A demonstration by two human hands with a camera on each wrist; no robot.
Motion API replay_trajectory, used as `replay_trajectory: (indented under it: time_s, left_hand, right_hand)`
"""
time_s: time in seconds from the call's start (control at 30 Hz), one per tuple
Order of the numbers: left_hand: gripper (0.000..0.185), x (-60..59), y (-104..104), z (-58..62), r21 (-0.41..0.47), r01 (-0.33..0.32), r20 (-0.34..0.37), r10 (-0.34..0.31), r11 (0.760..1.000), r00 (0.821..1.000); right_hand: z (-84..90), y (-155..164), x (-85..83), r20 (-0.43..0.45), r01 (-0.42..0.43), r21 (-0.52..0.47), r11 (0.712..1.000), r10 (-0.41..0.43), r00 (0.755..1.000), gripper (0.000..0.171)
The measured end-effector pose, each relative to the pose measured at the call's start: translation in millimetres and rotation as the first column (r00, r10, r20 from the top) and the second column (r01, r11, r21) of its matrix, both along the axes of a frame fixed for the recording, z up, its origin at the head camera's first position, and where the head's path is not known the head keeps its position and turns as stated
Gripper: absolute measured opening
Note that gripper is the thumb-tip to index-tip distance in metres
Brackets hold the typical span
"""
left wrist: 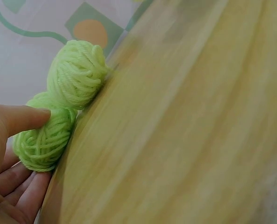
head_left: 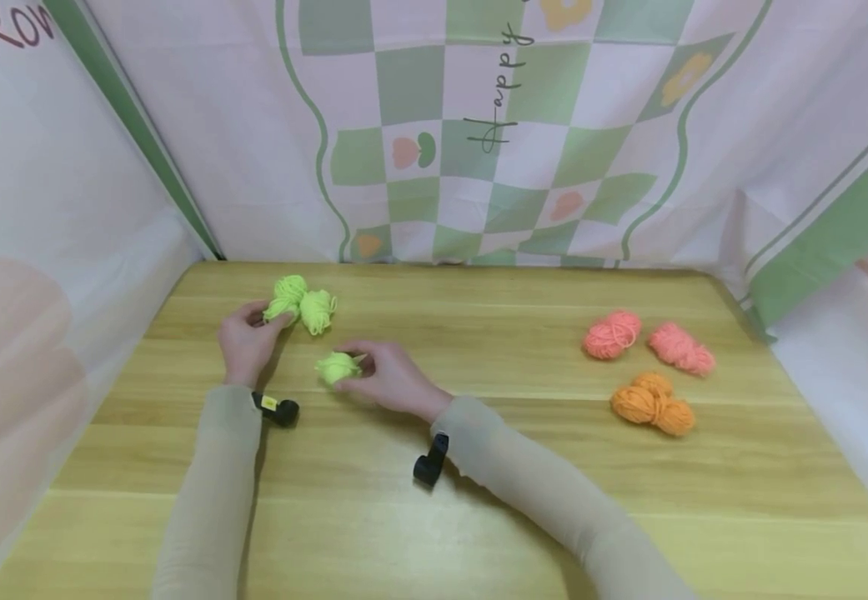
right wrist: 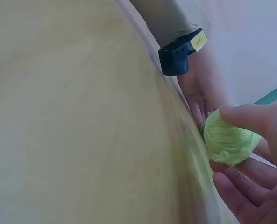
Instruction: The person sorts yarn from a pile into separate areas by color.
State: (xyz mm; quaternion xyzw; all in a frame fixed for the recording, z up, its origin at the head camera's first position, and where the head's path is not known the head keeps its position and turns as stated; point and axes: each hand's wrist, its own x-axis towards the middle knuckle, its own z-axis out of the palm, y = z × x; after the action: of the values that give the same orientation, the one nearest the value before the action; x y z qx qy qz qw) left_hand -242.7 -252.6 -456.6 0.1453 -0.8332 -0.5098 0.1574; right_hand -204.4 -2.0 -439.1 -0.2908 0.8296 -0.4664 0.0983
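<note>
My left hand [head_left: 248, 337] lies at the back left of the wooden table [head_left: 479, 500], its thumb [left wrist: 21, 116] and fingers closed on one lime-green yarn ball [head_left: 281, 309] [left wrist: 42, 137]. Two more green balls [head_left: 318, 310] [left wrist: 77, 74] lie touching it. My right hand [head_left: 388, 379] holds a third small green yarn ball [head_left: 338, 367] [right wrist: 229, 140] between thumb [right wrist: 255, 119] and fingers, low over the table just right of the left hand.
Two pink yarn balls [head_left: 612, 334] [head_left: 679, 347] and an orange pair [head_left: 653, 403] lie at the right of the table. Patterned cloth walls [head_left: 479, 125] close in the back and both sides. Black wrist cameras [head_left: 278, 409] [head_left: 431, 460] sit on both sleeves.
</note>
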Motion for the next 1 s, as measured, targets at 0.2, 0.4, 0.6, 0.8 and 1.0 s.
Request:
replay_trajectory:
  time_s: [0.2,0.4,0.6,0.8,1.0]
  left_hand:
    - [0.051,-0.4,-0.2,-1.0,-0.008,-0.003,-0.003,0.003,1.0,1.0]
    - [0.05,-0.7,-0.3,-1.4,-0.008,-0.001,-0.012,0.001,1.0,1.0]
    - [0.05,-0.9,-0.4,-1.9,0.0,-0.003,-0.01,0.003,1.0,1.0]
    - [0.051,-0.7,-0.4,-1.5,0.006,-0.002,0.007,0.002,1.0,1.0]
    - [0.051,0.0,0.3,-0.8,0.012,-0.003,0.008,0.002,1.0,1.0]
  right_hand:
    - [2.9,-10.4,-9.6,0.015,0.016,0.011,1.0,-0.017,1.0,0.057]
    - [0.8,-21.3,-18.5,0.025,0.021,0.011,1.0,-0.021,0.999,0.057]
    - [-2.4,-32.6,-23.3,0.014,0.039,0.012,0.999,-0.039,0.999,0.056]
    - [-4.5,-40.8,-25.6,-0.058,0.114,0.021,0.993,-0.113,0.992,0.053]
    - [-4.7,-47.9,-29.5,-0.102,0.149,0.03,0.988,-0.146,0.984,0.05]
